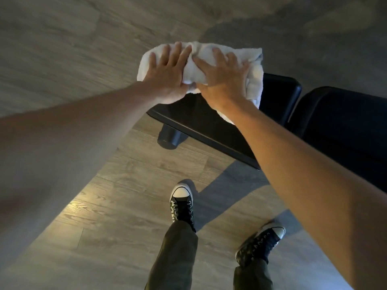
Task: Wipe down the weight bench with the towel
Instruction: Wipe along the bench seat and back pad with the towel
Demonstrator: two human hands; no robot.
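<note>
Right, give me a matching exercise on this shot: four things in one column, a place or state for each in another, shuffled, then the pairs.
Things:
1. towel
2. left hand
3. bench
4. shoe

Places or states:
A. black, padded, partly under the cloth
B. on the wood floor, white toe cap
C. white, bunched, draped over the bench end
D. flat, fingers spread, beside the right hand

Pairs: 1-C, 2-D, 3-A, 4-B
</note>
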